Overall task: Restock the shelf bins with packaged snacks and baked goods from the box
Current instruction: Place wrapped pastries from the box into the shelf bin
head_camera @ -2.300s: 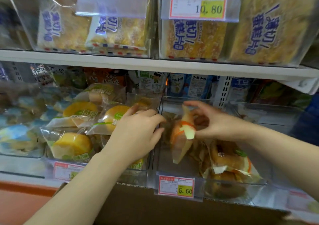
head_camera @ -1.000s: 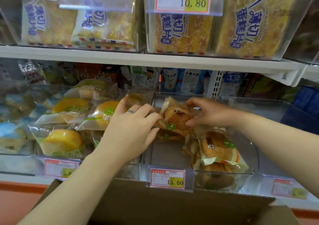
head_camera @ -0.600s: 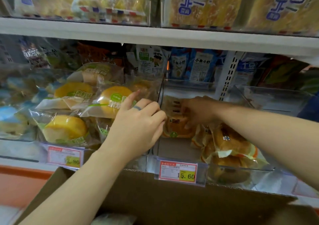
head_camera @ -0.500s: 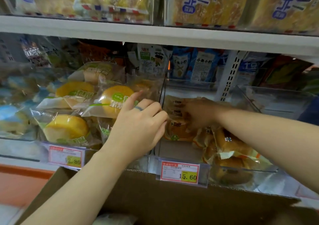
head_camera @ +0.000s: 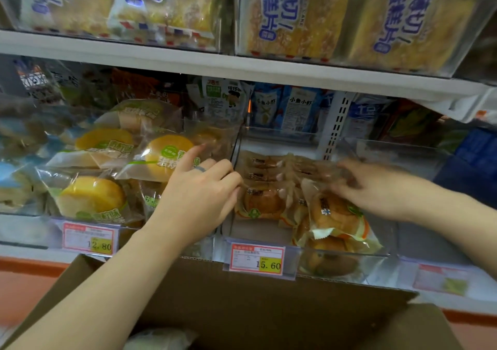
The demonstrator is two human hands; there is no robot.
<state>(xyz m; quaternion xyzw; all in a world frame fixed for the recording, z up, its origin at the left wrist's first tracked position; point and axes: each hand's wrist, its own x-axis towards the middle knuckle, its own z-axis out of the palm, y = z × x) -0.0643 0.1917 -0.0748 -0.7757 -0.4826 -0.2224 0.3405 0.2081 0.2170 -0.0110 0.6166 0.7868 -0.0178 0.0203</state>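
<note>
Golden-brown, clear-wrapped buns (head_camera: pixel 265 202) lie heaped; right hand (head_camera: pixel 376 188) spread over them; left hand (head_camera: pixel 199 199) curled, grip unclear.

A white shelf board (head_camera: pixel 242 71) runs the full width of the view, sloping down a little toward its right end; under it the bay is dim at the back and brighter along the front edge; a white perforated upright (head_camera: pixel 336 124) with two rows of dark slots stands at the back, right of centre; the lower shelf's pale front edge (head_camera: pixel 16 253) shows at the left; just below it lies an orange-red band (head_camera: pixel 27 274), also visible at the lower right; the light is soft and even.
</note>
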